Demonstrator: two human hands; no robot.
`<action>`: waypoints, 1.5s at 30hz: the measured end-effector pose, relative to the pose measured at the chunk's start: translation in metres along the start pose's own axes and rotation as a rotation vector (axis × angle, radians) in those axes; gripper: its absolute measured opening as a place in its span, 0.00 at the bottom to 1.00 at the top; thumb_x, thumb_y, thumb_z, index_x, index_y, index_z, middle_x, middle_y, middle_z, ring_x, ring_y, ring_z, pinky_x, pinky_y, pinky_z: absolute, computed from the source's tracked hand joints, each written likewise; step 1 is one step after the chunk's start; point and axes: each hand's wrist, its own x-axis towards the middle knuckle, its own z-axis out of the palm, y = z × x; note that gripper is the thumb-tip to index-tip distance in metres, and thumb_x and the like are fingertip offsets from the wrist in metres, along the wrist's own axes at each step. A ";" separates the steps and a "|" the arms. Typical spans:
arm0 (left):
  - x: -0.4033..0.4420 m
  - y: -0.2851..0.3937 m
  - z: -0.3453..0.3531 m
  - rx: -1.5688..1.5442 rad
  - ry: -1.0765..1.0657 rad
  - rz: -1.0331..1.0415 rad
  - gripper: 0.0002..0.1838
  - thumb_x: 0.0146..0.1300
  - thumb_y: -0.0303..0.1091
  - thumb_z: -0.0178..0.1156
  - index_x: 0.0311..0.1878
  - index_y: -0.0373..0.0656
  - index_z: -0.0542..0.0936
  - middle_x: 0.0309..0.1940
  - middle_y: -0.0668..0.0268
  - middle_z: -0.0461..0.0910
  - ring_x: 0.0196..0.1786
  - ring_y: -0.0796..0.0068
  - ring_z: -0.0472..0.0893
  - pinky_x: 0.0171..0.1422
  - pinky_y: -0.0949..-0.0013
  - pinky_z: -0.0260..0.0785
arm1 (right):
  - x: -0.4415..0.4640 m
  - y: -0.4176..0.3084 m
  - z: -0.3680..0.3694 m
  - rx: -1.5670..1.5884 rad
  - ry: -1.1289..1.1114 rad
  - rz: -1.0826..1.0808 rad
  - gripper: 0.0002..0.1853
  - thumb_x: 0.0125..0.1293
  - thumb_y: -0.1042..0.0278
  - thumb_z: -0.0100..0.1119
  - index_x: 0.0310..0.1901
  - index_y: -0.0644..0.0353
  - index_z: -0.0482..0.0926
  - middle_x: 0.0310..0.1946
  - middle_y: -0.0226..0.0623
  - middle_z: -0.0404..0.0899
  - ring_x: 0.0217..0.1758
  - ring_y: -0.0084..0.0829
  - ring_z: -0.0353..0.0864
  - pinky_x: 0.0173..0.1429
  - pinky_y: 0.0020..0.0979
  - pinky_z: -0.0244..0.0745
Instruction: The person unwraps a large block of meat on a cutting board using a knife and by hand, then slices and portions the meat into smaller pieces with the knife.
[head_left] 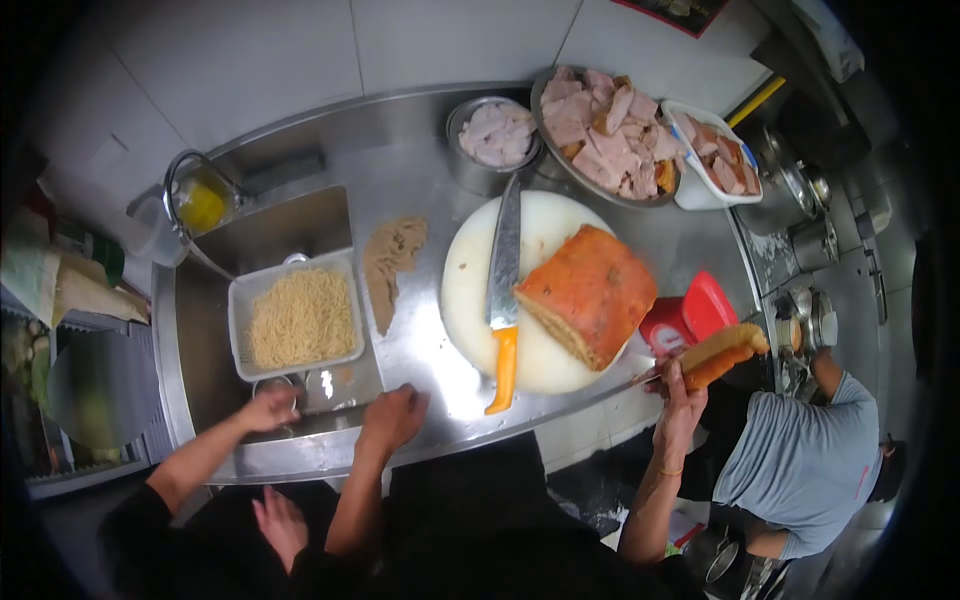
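Note:
My right hand (680,405) is raised beyond the counter's front edge, its fingers closed around a long strip of roast pork (712,358) with a golden-brown crust. My left hand (395,418) rests by the counter edge, fingers curled in, with nothing visible in it. Between my hands a round white cutting board (462,300) carries a large orange-skinned slab of roast pork (595,290). Left of the slab lies a broad knife (503,300), its orange handle pointing toward me. A red scale (690,310) stands right of the board, partly behind the pork strip.
Noodles fill a white basket (235,320) at the sink. A brown cloth (392,265) lies nearby. Meat fills a metal bowl (487,180), a large platter (590,185) and a white tub (700,190). A co-worker's hands (270,408) are at left; another person (800,450) bends at right.

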 end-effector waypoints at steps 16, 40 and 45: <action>-0.062 0.140 0.069 -0.293 0.387 -0.403 0.17 0.71 0.42 0.60 0.45 0.34 0.83 0.30 0.46 0.85 0.31 0.53 0.85 0.40 0.56 0.76 | 0.450 0.019 0.072 -0.733 -0.122 -0.826 0.21 0.66 0.60 0.56 0.58 0.63 0.77 0.56 0.59 0.79 0.60 0.57 0.78 0.62 0.49 0.73; 0.041 0.164 0.120 -0.228 0.527 -0.199 0.25 0.55 0.27 0.59 0.58 0.31 0.75 0.45 0.40 0.81 0.41 0.42 0.85 0.45 0.48 0.78 | 0.234 0.101 0.035 -0.752 -0.722 -0.355 0.42 0.64 0.47 0.72 0.69 0.70 0.69 0.64 0.55 0.76 0.68 0.44 0.75 0.72 0.41 0.67; -0.053 0.157 0.074 -0.445 0.300 -0.414 0.22 0.51 0.30 0.59 0.50 0.31 0.82 0.40 0.40 0.84 0.47 0.44 0.86 0.54 0.48 0.77 | 0.215 0.068 0.050 -0.869 -0.720 -0.275 0.45 0.60 0.40 0.73 0.68 0.69 0.71 0.62 0.52 0.79 0.65 0.46 0.78 0.70 0.41 0.70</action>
